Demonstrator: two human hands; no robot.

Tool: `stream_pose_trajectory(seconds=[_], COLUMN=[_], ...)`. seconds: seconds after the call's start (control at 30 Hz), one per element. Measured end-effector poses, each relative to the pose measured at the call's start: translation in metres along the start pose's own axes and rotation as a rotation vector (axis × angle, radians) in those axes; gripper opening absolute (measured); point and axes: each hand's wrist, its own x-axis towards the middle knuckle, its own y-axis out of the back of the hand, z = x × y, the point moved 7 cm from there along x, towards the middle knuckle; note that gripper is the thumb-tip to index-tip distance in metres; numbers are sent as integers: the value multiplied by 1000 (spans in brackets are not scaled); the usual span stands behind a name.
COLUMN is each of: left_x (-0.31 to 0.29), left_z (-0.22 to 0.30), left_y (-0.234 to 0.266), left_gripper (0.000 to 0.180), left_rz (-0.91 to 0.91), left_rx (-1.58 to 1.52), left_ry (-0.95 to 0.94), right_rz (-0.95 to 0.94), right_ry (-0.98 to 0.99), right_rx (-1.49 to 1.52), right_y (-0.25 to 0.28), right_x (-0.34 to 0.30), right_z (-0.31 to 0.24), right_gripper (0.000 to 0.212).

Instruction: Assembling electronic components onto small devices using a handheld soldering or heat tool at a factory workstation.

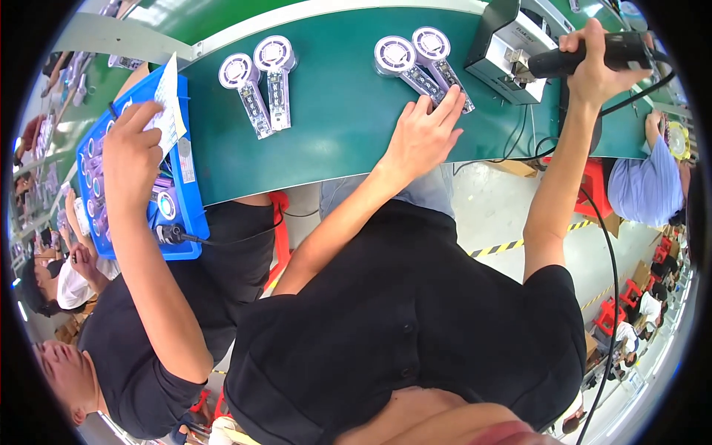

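Four purple handheld fans on the green belt: two upper left (256,81), two upper centre (415,63). One blue tray (185,200) left, one grey station box (504,52) upper right.

Pair of lilac handheld fans with round white grilles (419,59), flat on green belt, 12 o'clock, touching, handles slanting toward 4 o'clock; black cabled soldering handpiece (586,58), horizontal, 2 o'clock, tip pointing left

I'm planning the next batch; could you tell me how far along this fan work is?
Finished work: none visible. In hand: the left hand rests on one fan pair, the right hand grips a black tool. Left: the second fan pair lies untouched.
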Motion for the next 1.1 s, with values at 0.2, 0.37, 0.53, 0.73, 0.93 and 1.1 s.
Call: stream_pose_trajectory(seconds=[0.2,0.37,0.53,0.73,0.93,1.1], left_x=[1,0,0,0,0,-1], left_z=[0,-4,-3,-4,-3,-4], left_y=[3,1,1,-1,-3,-4], left_gripper=[57,57,56,55,53,54], left_rz=[29,47,47,55,56,55], left_rx=[-35,-42,-51,-24,-16,31], left_ry=[-1,10,7,4,4,22], right_rz=[34,8,-29,-17,-42,-53], right_ry=[-189,-279,-191,-119,-87,-119], right_rx=[101,218,404,362,350,62], right_y=[18,-16,-35,-47,-54,-67], right_x=[1,-35,-69,-82,-96,-125], right_z=[34,18,-5,-12,-15,-19], right_gripper=[64,66,79,84,89,48])
